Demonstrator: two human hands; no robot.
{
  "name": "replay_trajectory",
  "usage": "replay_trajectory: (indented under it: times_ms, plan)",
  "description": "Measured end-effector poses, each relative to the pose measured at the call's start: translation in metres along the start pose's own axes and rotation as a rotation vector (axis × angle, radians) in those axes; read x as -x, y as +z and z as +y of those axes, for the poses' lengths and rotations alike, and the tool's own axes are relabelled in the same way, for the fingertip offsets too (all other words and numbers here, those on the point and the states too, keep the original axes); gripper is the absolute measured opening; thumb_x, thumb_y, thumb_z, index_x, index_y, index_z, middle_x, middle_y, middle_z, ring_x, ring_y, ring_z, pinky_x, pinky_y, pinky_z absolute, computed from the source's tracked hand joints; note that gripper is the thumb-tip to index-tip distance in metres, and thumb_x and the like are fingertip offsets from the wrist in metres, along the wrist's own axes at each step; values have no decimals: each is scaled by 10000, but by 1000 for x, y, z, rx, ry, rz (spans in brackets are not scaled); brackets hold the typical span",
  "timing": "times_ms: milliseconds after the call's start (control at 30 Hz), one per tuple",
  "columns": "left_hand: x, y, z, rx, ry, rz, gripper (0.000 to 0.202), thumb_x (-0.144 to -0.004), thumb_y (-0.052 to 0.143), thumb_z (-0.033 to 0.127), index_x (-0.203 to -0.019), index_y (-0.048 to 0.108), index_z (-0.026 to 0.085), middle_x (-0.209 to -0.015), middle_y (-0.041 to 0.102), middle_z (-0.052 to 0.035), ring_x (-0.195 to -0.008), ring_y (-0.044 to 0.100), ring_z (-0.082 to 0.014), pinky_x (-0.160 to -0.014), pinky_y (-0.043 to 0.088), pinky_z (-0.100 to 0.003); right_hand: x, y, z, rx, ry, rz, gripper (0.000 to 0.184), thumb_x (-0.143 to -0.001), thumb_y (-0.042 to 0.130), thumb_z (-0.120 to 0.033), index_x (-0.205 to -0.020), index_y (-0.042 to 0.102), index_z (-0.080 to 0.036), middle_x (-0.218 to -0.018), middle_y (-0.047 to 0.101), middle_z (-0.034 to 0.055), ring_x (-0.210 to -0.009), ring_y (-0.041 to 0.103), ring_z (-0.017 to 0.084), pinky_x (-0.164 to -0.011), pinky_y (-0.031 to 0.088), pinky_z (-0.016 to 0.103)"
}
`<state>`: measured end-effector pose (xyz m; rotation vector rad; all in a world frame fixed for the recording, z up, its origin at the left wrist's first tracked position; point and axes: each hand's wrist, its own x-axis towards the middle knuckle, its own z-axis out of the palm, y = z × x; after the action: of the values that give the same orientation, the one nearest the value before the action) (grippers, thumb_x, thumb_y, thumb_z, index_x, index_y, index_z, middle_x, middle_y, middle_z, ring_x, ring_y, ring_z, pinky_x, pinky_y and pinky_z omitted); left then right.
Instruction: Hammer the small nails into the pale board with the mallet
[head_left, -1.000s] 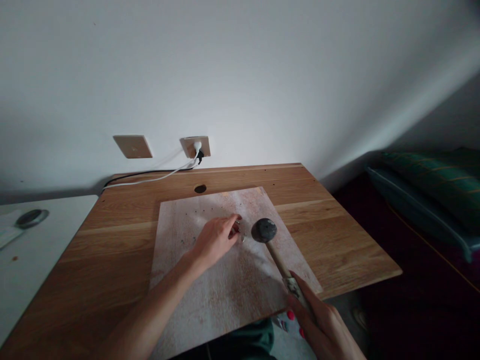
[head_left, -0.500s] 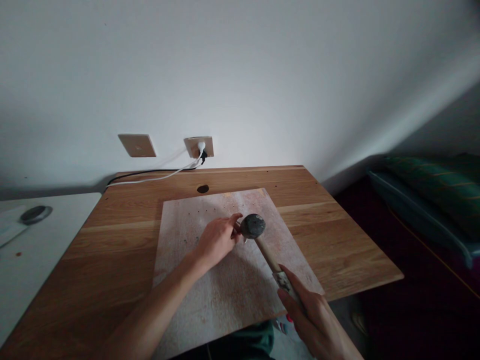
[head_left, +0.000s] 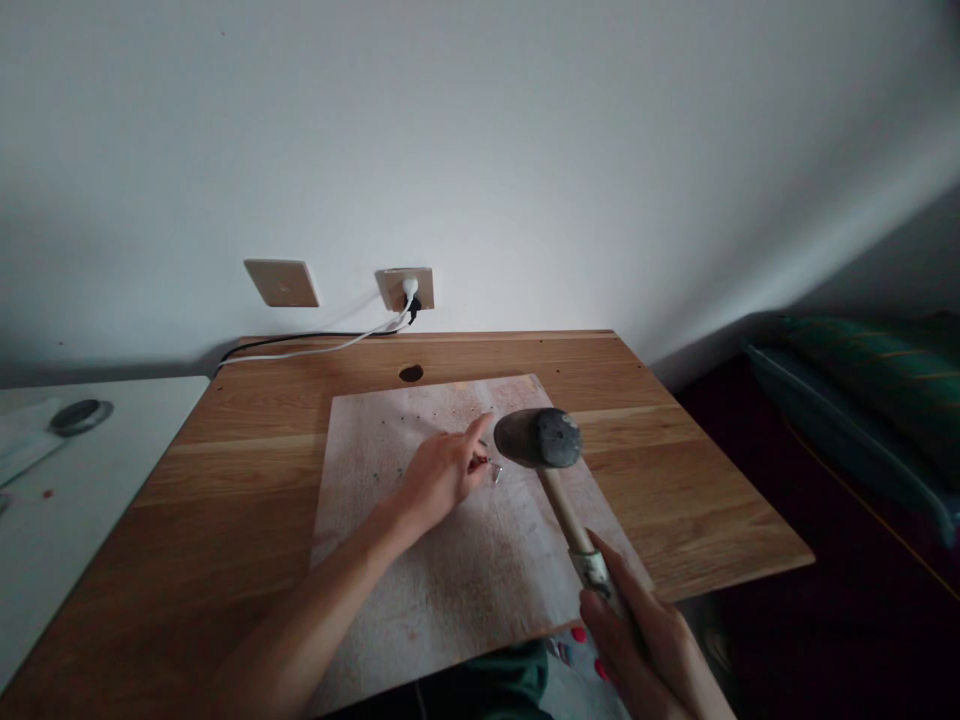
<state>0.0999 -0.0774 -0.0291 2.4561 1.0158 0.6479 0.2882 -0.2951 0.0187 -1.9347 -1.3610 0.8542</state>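
Note:
My left hand (head_left: 441,472) rests on a pale, worn board (head_left: 420,570) that lies on a wooden desk (head_left: 225,470). Its fingers pinch a small metal nail (head_left: 493,468) upright on the board. My right hand (head_left: 649,650) is closed round the wooden handle of a hammer (head_left: 559,470). The hammer's dark rounded head hangs a little above and to the right of the nail, not touching it.
A cable hole (head_left: 411,373) is in the desk behind the board. A wall socket (head_left: 406,288) holds a white plug and a black one, whose cables run left. A blank plate (head_left: 283,283) sits beside it. A white surface (head_left: 67,470) adjoins on the left, dark green bedding (head_left: 870,400) on the right.
Half a second ago the hammer head was down at the nail by my left fingers; now it has risen and swung right. My left hand stays pinched at the same spot.

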Motion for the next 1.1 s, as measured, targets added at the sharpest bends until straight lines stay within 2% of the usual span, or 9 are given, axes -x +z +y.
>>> replay_trajectory:
  times_ms: [233, 367, 533, 700, 833, 900, 967, 1033, 1100]
  plan:
    - [1, 6, -5, -28, 9, 27, 880, -888, 742, 123, -1658, 321, 184, -979, 837, -34, -885, 790, -225, -860, 608, -348, -5, 5, 5, 36, -46, 17, 714, -1038, 499, -676, -1470, 684, -140, -639, 655, 19, -631, 696, 231, -791, 622, 328]
    - [1, 7, -6, 23, 40, 20, 896, -908, 727, 126, -1676, 272, 201, -985, 842, -16, -864, 790, -199, -866, 611, -341, -1, 3, 3, 38, -27, 88, 700, -1042, 504, -647, -1505, 649, -143, -575, 595, -17, -493, 596, 185, -648, 600, 283]
    - [0, 1, 0, -40, -38, -7, 826, -879, 762, 116, -1623, 409, 177, -984, 839, -39, -888, 791, -227, -847, 614, -346, -5, 4, 2, -2, 42, -27, 723, -1019, 502, -684, -1494, 668, -165, -515, 562, -30, -443, 593, 201, -532, 554, 283]
    - [0, -2, 2, 13, 10, -15, 706, -898, 767, 133, -1545, 489, 183, -1015, 830, -32, -889, 777, -215, -878, 610, -361, -1, 1, 10, -206, 207, 64, 846, -959, 535, -784, -1552, 562, -181, -472, 497, -69, -362, 465, 152, -354, 381, 224]
    - [1, -6, 12, -80, 123, 49, 618, -900, 798, 198, -1460, 539, 175, -1101, 803, -78, -1026, 748, -265, -959, 579, -431, 4, -5, 19, -283, 277, 131, 944, -940, 538, -817, -1583, 476, -128, -451, 397, -132, -332, 361, 102, -347, 276, 187]
    - [2, -9, 21, -181, 199, 11, 505, -922, 774, 200, -1388, 584, 163, -1081, 791, -94, -1041, 731, -286, -959, 560, -452, 5, -7, 27, -212, 291, 130, 932, -952, 518, -811, -1580, 498, -123, -433, 420, -124, -315, 410, 123, -350, 313, 205]
    - [1, -9, 29, -267, 258, -65, 313, -944, 730, 162, -1246, 649, 154, -1004, 781, -91, -1015, 720, -292, -936, 544, -448, 6, -10, 39, -107, 258, 147, 870, -965, 516, -788, -1526, 584, -126, -473, 583, -56, -388, 600, 184, -412, 455, 242]
    - [0, -8, 36, -313, 287, -107, 151, -965, 674, 118, -1109, 680, 163, -937, 766, -80, -993, 708, -286, -919, 524, -437, 5, -12, 51, -24, 182, 183, 793, -974, 528, -753, -1465, 659, -145, -693, 799, 60, -661, 806, 269, -597, 600, 279]
    - [-2, -6, 40, -316, 301, -109, 131, -976, 629, 84, -1049, 689, 175, -914, 753, -76, -976, 697, -276, -908, 511, -428, 3, -13, 60, 26, 115, 199, 727, -983, 540, -716, -1451, 684, -178, -955, 878, 124, -953, 849, 326, -783, 643, 310]
